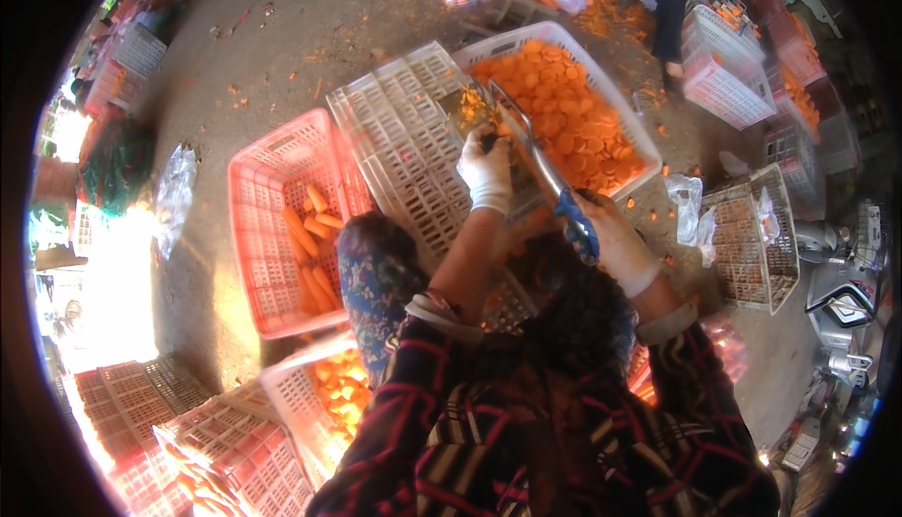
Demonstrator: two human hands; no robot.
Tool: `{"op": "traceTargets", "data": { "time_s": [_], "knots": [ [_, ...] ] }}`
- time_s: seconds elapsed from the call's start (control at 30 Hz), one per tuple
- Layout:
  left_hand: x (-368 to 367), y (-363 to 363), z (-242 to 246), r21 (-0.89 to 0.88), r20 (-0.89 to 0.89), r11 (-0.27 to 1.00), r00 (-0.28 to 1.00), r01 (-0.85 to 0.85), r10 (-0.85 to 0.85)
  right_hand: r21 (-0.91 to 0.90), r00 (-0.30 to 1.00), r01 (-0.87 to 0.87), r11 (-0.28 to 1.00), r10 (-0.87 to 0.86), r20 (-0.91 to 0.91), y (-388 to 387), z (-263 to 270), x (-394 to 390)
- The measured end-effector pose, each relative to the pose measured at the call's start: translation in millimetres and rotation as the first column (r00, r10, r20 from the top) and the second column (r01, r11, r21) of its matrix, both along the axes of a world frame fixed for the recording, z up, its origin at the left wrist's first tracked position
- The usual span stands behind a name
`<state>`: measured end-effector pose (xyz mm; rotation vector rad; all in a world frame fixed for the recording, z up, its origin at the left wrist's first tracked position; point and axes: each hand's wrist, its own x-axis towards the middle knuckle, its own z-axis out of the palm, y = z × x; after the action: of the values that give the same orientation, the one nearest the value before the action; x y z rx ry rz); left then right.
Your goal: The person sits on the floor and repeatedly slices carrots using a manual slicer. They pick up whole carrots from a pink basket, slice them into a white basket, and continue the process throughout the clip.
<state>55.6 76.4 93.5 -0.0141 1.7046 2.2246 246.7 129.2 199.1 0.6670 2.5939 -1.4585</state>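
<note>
My right hand (620,242), in a pale glove, grips the blue-wrapped handle (579,229) of a long metal cutting tool (542,158). The tool slants up and left to a bent metal frame at its far end. My left hand (486,175), in a white glove with dark fingertips, is beside the blade, low over a board (451,105). Its fingers are bent, and whether they hold a piece is hidden. Small orange-yellow scraps (473,105) lie on the board just beyond them. The board rests on an overturned pale plastic crate (405,144).
Round carrot slices fill a white crate (652,165) beyond the tool. Whole peeled carrots lie in a pink crate (243,235) at left. An open wire-like crate (750,235) stands at right. A person (666,17) stands at the upper right near stacked crates (729,91).
</note>
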Motion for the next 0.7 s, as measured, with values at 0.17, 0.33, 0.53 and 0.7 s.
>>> {"op": "traceTargets", "data": {
  "time_s": [0.17, 0.33, 0.53, 0.7],
  "knots": [
    [0, 2, 3, -0.069, -0.037, 0.997, 0.999, -0.020, 0.017, -0.265, 0.986, 0.165, 0.950, -0.164, 0.026, -4, 3, -1],
    [-3, 4, -4, -0.138, -0.025, 0.990, 0.999, -0.029, 0.026, -0.187, 0.996, 0.085, 0.979, -0.084, 0.014, -4, 14, -3],
    [-4, 5, -19, -0.229, -0.201, 0.969, 0.978, -0.093, 0.047, -0.451, 0.965, 0.260, 0.854, -0.246, 0.090, -6, -11, 1],
    [-3, 5, -10, -0.268, -0.188, 0.961, 0.982, -0.071, 0.020, 0.204, 0.993, 0.005, 0.979, 0.020, -0.119, -4, -65, 11]
  ]
}}
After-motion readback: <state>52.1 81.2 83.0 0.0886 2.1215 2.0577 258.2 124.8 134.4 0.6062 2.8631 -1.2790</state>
